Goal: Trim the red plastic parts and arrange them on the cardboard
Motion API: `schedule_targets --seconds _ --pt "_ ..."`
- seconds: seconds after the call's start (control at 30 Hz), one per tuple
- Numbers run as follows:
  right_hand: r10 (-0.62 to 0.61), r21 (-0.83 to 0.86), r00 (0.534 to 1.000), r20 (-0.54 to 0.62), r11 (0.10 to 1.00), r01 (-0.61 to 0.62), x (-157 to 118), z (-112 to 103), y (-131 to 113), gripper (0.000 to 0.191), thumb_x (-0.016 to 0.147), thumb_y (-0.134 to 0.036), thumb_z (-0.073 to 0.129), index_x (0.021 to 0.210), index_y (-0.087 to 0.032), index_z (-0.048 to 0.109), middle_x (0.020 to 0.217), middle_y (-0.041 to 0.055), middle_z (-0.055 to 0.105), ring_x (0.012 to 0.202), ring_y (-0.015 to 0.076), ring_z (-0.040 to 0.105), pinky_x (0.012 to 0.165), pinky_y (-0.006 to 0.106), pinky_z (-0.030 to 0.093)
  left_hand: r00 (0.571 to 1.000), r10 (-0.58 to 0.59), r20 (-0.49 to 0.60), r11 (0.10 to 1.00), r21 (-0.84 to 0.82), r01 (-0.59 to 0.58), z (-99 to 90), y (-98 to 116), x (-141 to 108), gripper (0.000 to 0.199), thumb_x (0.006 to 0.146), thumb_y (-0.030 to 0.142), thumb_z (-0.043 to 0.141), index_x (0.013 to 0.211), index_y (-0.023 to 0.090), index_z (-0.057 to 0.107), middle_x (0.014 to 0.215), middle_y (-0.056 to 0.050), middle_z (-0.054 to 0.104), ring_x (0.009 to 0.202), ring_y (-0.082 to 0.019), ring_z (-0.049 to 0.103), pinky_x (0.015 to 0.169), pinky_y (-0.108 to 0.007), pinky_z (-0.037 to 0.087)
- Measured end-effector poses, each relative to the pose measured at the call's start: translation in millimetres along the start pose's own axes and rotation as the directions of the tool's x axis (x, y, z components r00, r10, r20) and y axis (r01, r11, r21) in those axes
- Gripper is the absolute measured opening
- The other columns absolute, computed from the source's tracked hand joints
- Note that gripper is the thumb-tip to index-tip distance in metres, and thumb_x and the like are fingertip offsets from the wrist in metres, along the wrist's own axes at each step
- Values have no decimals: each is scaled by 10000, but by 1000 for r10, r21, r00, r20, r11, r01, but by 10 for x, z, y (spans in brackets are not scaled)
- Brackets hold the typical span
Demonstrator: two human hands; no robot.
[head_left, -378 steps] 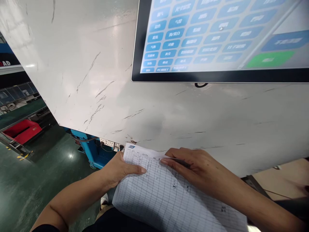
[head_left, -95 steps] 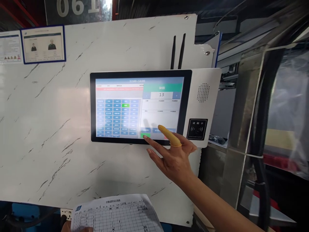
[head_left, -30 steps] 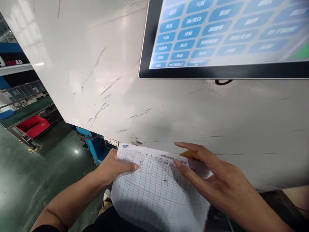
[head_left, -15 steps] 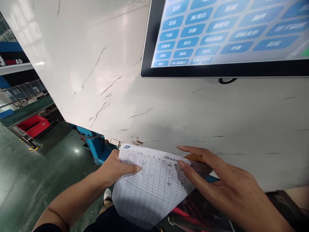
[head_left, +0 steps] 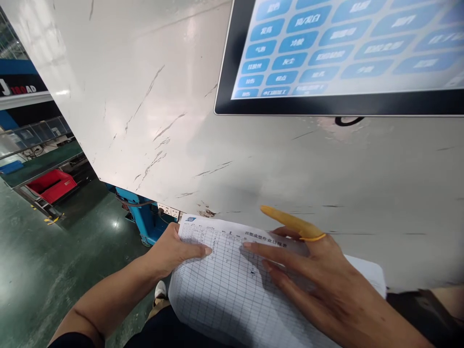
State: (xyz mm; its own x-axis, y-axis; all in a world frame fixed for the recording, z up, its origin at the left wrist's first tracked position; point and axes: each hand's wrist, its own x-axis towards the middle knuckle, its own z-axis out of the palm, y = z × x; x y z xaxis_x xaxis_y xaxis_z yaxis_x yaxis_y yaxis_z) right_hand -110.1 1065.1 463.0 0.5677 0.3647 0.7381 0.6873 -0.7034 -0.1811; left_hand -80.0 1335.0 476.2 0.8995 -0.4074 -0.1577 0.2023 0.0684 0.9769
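A printed form (head_left: 217,285) with a ruled grid and handwritten marks lies at the table's near edge, its lower part hanging toward the body. My left hand (head_left: 181,251) grips its upper left corner, thumb on top. Over the right part of the sheet, my right hand (head_left: 319,270) is spread, fingertips on or just above the printed rows. A yellow finger cover (head_left: 290,222) sits on one raised finger of that hand. The sheet's right end shows past the right wrist.
A touchscreen (head_left: 290,107) with blue buttons stands at the upper right of the white marbled table (head_left: 163,159). Below the table's left edge is a blue machine part (head_left: 136,215). A red bin (head_left: 52,186) sits farther left.
My right hand has moved left over the form and spread, bringing the yellow-covered finger into view. The sheet now lies flatter, its right end showing. My left hand has barely moved.
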Motion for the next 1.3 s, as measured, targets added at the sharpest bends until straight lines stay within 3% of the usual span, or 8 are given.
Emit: schedule_targets --seconds 0.1,0.3,0.47,0.8,1.1,1.3 --pt "-72 -52 997 35 996 74 10 -7 -49 283 1034 -401 517 1136 -423 780 1543 58 512 1097 345 617 733 507 571 1000 -3 -29 1000 -28 2 20 3 16 360 620 334 946 854 115 784 933 -155 772 951 -336 727 949 -513 550" --pt "-80 -41 988 134 995 86 6 -56 -84 341 991 -303 575 1266 -433 731 1573 63 458 1167 364 541 800 499 495 999 -21 -24 999 -30 20 40 16 22 364 619 308 947 889 124 787 947 -139 774 929 -306 715 946 -499 552" --pt "-101 -28 984 150 994 106 -18 -67 -78 342 953 -233 602 1182 -418 775 1531 89 476 1150 392 546 782 521 487 999 -31 -37 999 -36 29 32 -5 36 339 615 278 940 881 125 794 959 -138 777 926 -302 717 950 -497 547" --pt "-133 -21 978 160 990 138 -47 -61 -75 395 926 -256 629 1241 -462 750 1531 58 494 1173 414 548 793 536 473 999 -29 -22 998 -52 28 46 -12 44 377 600 289 953 901 121 802 978 -150 789 940 -311 733 940 -482 553" --pt "-87 -11 985 149 996 89 -85 -75 -73 335 931 -297 632 1184 -466 774 1346 70 643 1193 410 574 798 517 500 999 -34 -22 998 -54 32 65 -6 37 385 589 272 951 912 125 802 997 -155 799 964 -328 742 953 -491 558" --pt "-79 -21 979 187 996 84 -40 -179 -126 268 945 -318 638 1147 -405 792 1365 118 606 1190 393 546 776 511 585 999 -32 -11 998 -52 31 56 3 31 378 594 266 948 915 127 804 1025 -163 795 1004 -342 735 980 -514 550"
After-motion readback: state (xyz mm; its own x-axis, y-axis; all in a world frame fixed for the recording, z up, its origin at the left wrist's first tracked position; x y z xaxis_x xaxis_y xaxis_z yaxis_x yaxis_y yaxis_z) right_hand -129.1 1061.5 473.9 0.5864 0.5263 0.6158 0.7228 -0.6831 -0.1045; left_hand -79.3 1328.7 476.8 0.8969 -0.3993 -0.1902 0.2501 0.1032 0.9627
